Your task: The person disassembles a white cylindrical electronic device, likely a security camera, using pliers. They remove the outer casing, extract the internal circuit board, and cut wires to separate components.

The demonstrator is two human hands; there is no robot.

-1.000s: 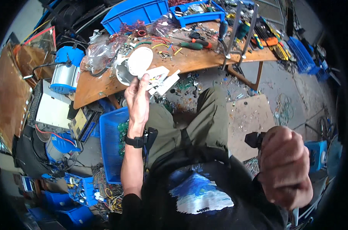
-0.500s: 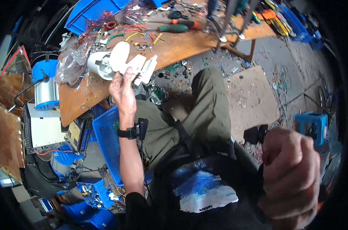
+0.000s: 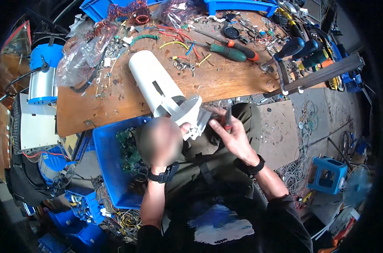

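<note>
A white plastic cylindrical housing (image 3: 147,76) lies tilted over the table edge, with a slot in its side and a round flap and bracket at its near end. My left hand (image 3: 160,143), smeared in the picture, grips the bracket end, its thumb on the white part. Close by on the right, my right hand (image 3: 236,139) is closed around a slim tool with a red and dark handle (image 3: 228,122); its kind cannot be made out. The fingertips of that hand are beside the bracket's greyish end (image 3: 203,120).
On the wooden table (image 3: 111,111) lie a green-handled screwdriver (image 3: 228,52), wires, copper coils (image 3: 143,16) and a clear plastic bag (image 3: 75,63). A blue basket (image 3: 111,181) of circuit boards stands by my left arm. Clamped bars (image 3: 318,76) jut from the table's right; a blue stool (image 3: 327,175) stands right.
My right hand has come from the near right to the housing, now with the tool in it. The housing has turned so its long body shows, and my left hand is nearer me.
</note>
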